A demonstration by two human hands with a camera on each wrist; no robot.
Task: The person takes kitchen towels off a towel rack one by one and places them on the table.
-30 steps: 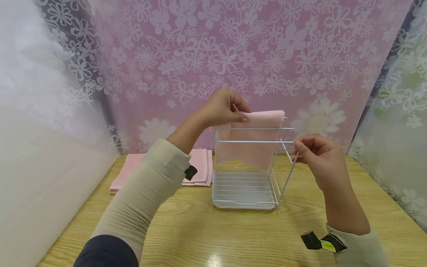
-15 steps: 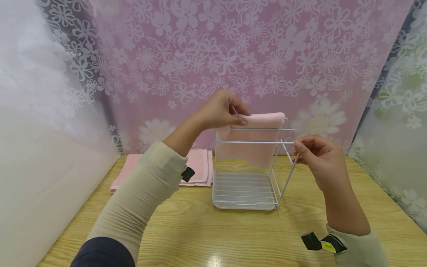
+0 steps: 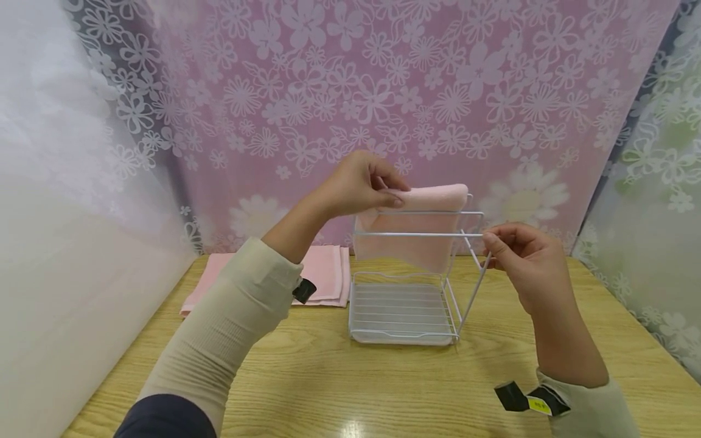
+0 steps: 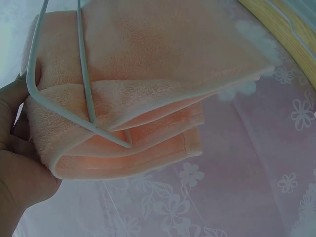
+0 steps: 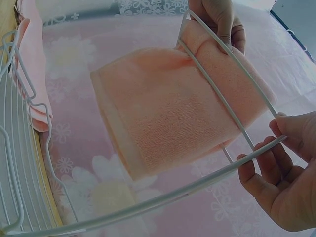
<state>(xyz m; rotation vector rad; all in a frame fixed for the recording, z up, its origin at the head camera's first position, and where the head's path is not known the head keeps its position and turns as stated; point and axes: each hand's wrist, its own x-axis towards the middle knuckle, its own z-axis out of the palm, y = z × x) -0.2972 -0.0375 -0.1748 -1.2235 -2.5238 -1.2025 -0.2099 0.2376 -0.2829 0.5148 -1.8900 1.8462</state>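
Note:
A pink towel (image 3: 432,199) hangs folded over the rear top bar of a white wire rack (image 3: 416,234). My left hand (image 3: 364,185) pinches the towel's upper fold between thumb and fingers. In the left wrist view the towel (image 4: 148,49) drapes in layers around the rack's bars, the left hand (image 4: 22,153) at its fold. With thumb and fingers, my right hand (image 3: 526,261) grips the front top corner of the rack. The right wrist view shows this right hand (image 5: 286,173) on the rack's corner, with the towel (image 5: 168,118) hanging beyond.
More folded pink towels (image 3: 323,277) lie on the wooden table (image 3: 317,371), left of the rack. A pale tray (image 3: 400,310) forms the rack's base. Behind stands a pink flowered curtain (image 3: 339,91), with a white wall (image 3: 82,213) on the left.
My left hand has sunk slightly and shifted a little left. The towel's hanging lower edge has risen a little. The right hand stays on the rack's corner.

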